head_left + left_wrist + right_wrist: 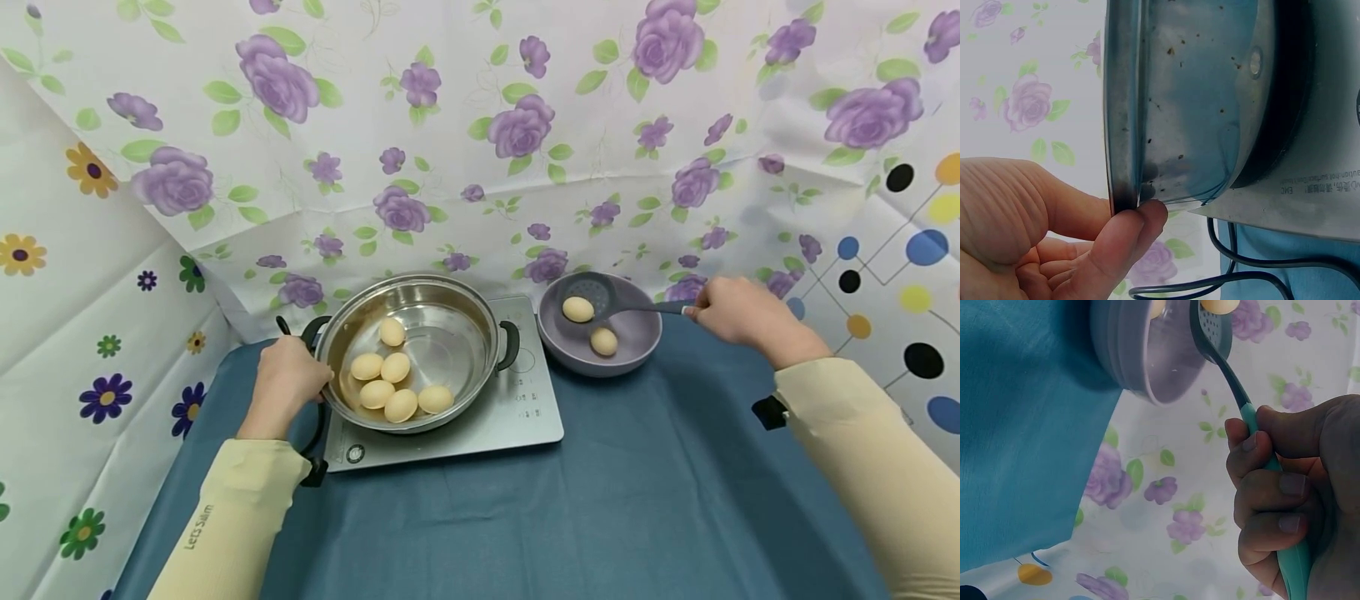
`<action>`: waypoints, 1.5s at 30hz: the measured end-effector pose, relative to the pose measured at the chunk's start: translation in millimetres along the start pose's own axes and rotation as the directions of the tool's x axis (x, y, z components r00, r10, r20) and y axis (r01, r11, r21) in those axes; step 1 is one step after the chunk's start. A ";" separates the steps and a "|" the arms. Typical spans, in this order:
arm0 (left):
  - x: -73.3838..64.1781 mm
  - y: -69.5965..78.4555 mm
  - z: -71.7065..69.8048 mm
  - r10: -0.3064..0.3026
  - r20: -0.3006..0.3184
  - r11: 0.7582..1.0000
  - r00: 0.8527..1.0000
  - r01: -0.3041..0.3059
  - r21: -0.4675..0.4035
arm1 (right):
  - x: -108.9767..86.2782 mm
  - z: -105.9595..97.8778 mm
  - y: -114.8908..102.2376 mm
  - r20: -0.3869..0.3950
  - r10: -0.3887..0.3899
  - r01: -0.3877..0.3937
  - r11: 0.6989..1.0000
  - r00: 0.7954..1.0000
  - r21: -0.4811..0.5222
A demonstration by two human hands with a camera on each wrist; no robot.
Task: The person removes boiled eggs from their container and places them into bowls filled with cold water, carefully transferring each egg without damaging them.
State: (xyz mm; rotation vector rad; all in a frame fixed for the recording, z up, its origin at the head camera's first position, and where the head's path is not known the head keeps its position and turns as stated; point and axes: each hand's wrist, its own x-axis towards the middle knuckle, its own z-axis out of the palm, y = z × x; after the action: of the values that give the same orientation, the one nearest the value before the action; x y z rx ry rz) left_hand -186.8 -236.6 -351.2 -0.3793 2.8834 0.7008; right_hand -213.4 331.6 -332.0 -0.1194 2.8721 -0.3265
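My left hand point(288, 377) pinches the rim of a steel pot point(457, 408) beside its left black handle; in the left wrist view thumb and finger close on the metal edge. Inside the pot, several pale eggs point(396, 367) lie toward the left and front. My right hand point(750, 317) grips the green handle point(1296, 562) of a dark grey skimmer point(626, 304), fingers curled round it. One egg point(577, 309) rests in the skimmer's perforated head, over a purple-grey bowl point(648, 337). Another egg point(603, 341) sits in the bowl.
The pot stands on a silver induction cooker point(450, 450) with touch markings at its right. A black cord point(1241, 262) loops by the cooker's left side. Blue cloth point(480, 533) covers the table, and flowered sheeting point(450, 150) hangs behind and at the sides.
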 end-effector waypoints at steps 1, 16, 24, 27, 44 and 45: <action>0.0 0.0 0.1 0.000 0.001 1.000 1.000 0.000 0.000 | 0.5 0.8 -0.5 0.003 0.003 -0.003 1.000 1.000 -0.005; 0.8 -0.7 1.1 -0.003 -0.002 1.000 1.000 0.003 0.007 | 4.8 14.0 -4.0 -0.016 0.002 -0.003 0.997 1.000 -0.076; 0.2 -1.4 1.5 0.001 -0.005 1.000 1.000 -0.001 0.003 | 4.2 17.9 -7.3 -0.015 -0.030 0.028 0.992 0.999 -0.123; 0.1 -1.2 1.8 0.002 -0.007 1.000 1.000 -0.002 0.002 | 5.3 20.0 -8.0 -0.017 -0.033 0.031 0.990 0.999 -0.136; 0.9 -1.1 1.7 0.001 -0.016 1.000 1.000 -0.001 -0.013 | 2.9 28.6 -14.8 -0.133 -0.105 0.064 0.957 0.986 -0.283; 0.9 -1.1 1.7 0.001 -0.016 1.000 1.000 -0.001 -0.014 | 2.4 28.9 -15.2 -0.140 -0.111 0.066 0.955 0.984 -0.288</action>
State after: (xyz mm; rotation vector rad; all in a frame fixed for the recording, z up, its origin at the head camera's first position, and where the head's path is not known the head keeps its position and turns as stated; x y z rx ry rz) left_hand -187.2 -237.0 -353.3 -0.3870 2.8955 0.7216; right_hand -207.6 310.5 -356.4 -0.2877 3.0579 0.0656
